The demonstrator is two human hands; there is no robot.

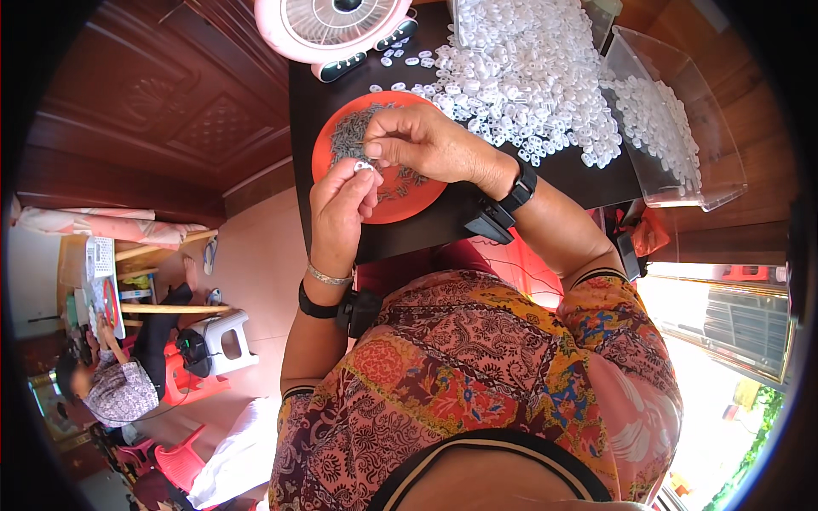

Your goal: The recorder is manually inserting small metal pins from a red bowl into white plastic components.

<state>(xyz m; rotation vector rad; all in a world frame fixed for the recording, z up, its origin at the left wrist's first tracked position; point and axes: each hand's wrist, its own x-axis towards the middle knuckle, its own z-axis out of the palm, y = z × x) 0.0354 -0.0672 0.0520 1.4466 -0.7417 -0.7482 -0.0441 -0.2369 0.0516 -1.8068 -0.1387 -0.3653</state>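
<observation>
Our left hand point(339, 204) and right hand point(422, 140) meet above the orange plate point(400, 204), each grip pinched shut on one small white plastic piece point(365, 165). The plate holds grey metal bits point(349, 132) on the black desk point(588, 175). Beyond: a white parts heap point(528, 77), a clear bin point(682, 128), a pink fan point(332, 25).

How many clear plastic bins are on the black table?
2: one clear plastic bin at the table's right edge, holding white pieces; another at the top edge, mostly cut off. Others may be hidden.
</observation>
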